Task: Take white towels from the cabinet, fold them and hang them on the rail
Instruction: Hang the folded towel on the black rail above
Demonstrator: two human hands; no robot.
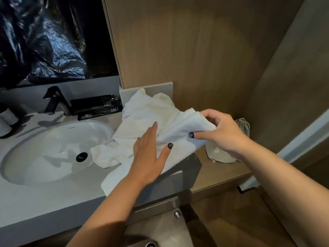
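A: Starting at 9 o'clock: what sits on the counter?

B: Grey countertop with an oval white basin sunk into it, dark drain near its right side. Behind the basin, at 10 o'clock, a dark tap; just right of it a black tray of dark packets. Crinkled black plastic sheet covers the wall area above, at 11 o'clock.

A: Towel position?

B: White towel lies rumpled on the counter's right end, centre of view. Its left corner overhangs the basin rim; its near edge drapes over the counter front.

A: Hands?

B: Left hand lies flat on the towel, fingers straight, pressing it to the counter. Right hand, at 3 o'clock, pinches a folded edge of the towel between thumb and curled fingers, lifted off the surface.

A: Right of the counter?

B: Wood-grain panel wall from 12 to 2 o'clock. Lower wooden shelf beside the counter end, holding a grey cloth pouch, partly hidden behind the right hand. Wood-toned floor at 5 o'clock.
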